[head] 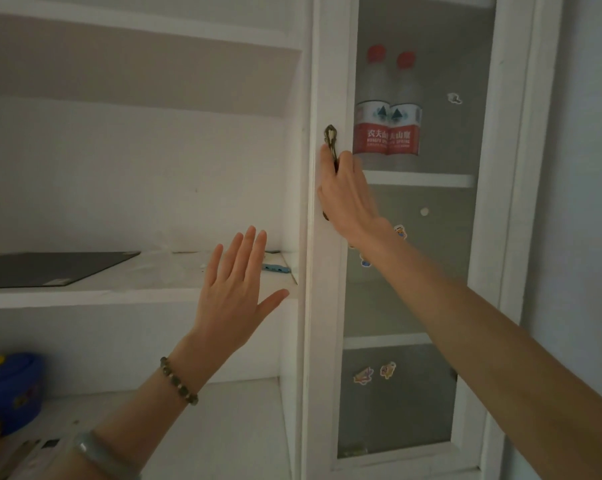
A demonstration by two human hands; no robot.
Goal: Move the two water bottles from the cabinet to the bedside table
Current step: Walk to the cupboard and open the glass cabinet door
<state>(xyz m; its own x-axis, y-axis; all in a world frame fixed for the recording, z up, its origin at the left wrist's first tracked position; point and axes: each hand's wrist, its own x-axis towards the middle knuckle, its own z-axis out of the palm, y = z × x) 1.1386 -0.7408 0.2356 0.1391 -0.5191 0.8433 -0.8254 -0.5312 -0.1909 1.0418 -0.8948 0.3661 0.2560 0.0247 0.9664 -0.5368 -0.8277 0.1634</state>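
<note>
Two clear water bottles with red caps and red-and-white labels, one on the left (372,109) and one on the right (406,112), stand side by side on an upper shelf behind the cabinet's frosted glass door (431,237). The door looks closed. My right hand (346,195) is wrapped around the door's brass handle (330,138) on the white frame. My left hand (235,292) hovers open, fingers spread, in front of the open shelving to the left, holding nothing. The bedside table is out of sight.
Left of the door are open white shelves (136,296) with a flat dark board (53,268) and a small blue item (277,268). A blue tub (10,386) sits on the lower shelf. Stickers dot the glass. A grey wall (587,202) lies to the right.
</note>
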